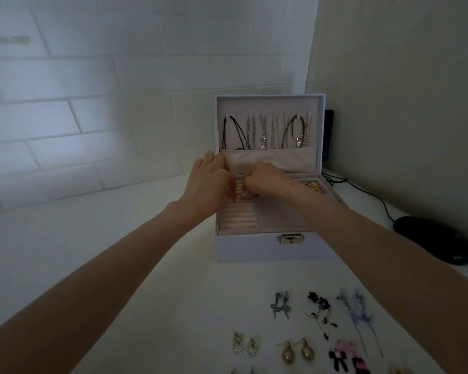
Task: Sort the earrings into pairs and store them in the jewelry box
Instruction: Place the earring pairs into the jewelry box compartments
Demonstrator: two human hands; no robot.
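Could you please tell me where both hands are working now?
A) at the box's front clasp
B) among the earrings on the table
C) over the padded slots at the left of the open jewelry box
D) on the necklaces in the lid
C: the left hand and right hand meet above the padded slots in the jewelry box.

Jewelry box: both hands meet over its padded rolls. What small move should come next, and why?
Probably seat the small earring in the padded rolls and release it: left hand and right hand both pinch it right over that section of the jewelry box, and more pairs wait on the table.
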